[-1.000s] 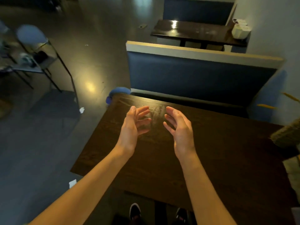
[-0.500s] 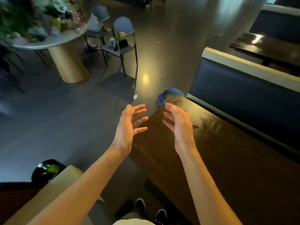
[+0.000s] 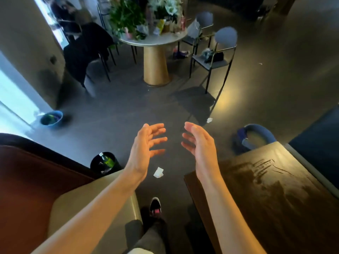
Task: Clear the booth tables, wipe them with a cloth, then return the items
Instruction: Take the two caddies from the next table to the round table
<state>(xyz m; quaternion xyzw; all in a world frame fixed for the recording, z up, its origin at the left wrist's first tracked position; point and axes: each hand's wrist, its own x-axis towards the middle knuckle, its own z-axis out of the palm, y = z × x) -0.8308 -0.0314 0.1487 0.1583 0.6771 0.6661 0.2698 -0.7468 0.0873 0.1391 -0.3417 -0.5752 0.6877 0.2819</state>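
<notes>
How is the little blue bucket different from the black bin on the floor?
The blue bucket is bright blue and sits far off by the window; the black bin is dark and stands close, beside the booth seat. The black bin holds a green bottle; the blue bucket's contents are blurred. Both are round, open-topped and on the floor.

Bare forearms, no sleeves; grey trousers [image 3: 148, 241]; dark sneaker [image 3: 155, 205], white toe, pink accent.

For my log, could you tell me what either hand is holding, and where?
Nothing: the left hand and right hand are both open and empty.
</notes>
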